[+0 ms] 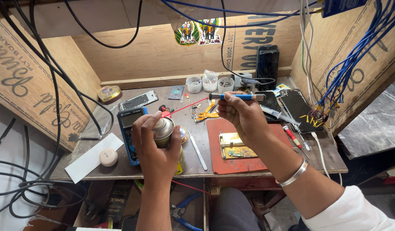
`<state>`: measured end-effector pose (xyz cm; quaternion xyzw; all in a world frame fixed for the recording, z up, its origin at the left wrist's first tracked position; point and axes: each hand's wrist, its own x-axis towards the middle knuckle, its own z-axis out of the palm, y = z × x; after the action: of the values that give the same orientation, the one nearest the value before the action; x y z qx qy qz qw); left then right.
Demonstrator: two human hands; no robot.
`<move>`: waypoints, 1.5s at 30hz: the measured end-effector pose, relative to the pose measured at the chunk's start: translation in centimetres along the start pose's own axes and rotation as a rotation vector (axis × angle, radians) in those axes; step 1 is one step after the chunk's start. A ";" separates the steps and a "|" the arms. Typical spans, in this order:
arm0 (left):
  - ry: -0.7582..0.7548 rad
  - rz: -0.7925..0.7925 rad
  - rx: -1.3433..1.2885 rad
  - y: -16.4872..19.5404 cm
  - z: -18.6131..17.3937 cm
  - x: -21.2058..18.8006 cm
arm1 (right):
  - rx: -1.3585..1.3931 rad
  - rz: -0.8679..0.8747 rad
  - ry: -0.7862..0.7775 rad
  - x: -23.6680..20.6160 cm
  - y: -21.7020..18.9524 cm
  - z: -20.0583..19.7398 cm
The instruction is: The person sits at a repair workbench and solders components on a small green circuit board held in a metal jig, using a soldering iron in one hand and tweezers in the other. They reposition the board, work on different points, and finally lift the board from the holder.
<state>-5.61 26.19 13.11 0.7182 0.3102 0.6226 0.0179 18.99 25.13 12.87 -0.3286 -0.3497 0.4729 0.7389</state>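
Observation:
My left hand [157, 147] grips a metal spray can [164, 130] with a yellow body and a red nozzle; its thin red straw [189, 105] points up and right toward a blue-handled brush [236, 97]. That brush lies level between the fingers of my right hand [242, 115], its head to the left near the straw's tip. Below my right hand a circuit board [235, 146] sits in a holder on a red mat [236, 160].
A blue multimeter [129, 132] lies left of the can. Phones [296, 109], tweezers, screwdrivers, small white cups [209, 83] and a gold tin [109, 93] crowd the wooden bench. Blue and black cables hang at both sides. A white round puck [108, 157] rests on paper.

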 end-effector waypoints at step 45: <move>-0.125 0.283 -0.165 4.3 2.7 -4.0 | -0.839 -0.267 -0.013 -11.0 2.5 -10.9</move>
<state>-1.52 21.82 10.74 0.7881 0.1524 0.5963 0.0083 23.48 14.09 2.67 -0.5492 -0.5557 0.1923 0.5938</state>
